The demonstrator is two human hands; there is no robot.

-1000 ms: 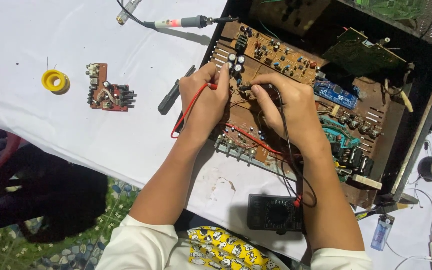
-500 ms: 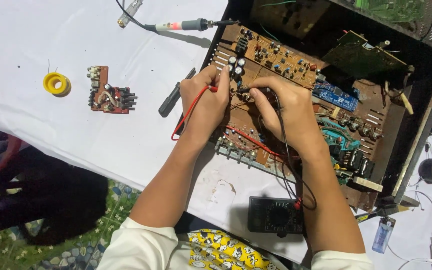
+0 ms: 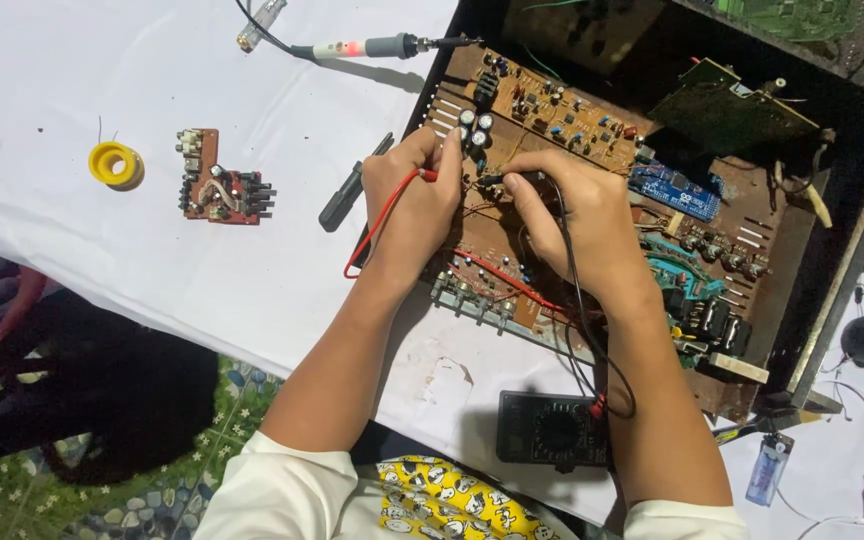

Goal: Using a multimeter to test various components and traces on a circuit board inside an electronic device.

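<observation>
Both hands barely shift since a second ago: left hand (image 3: pixel 414 195) pinches the red probe (image 3: pixel 426 176), right hand (image 3: pixel 577 215) pinches the black probe (image 3: pixel 492 181), tips resting on the brown circuit board (image 3: pixel 552 110) inside the open case.

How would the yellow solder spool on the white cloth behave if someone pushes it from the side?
The yellow solder spool lies flat on its round face on the white cloth, so it would probably slide, not roll. It looks small, yet solder wire is likely heavy for its size. A loose wire end sticks up and may bend easily.
</observation>
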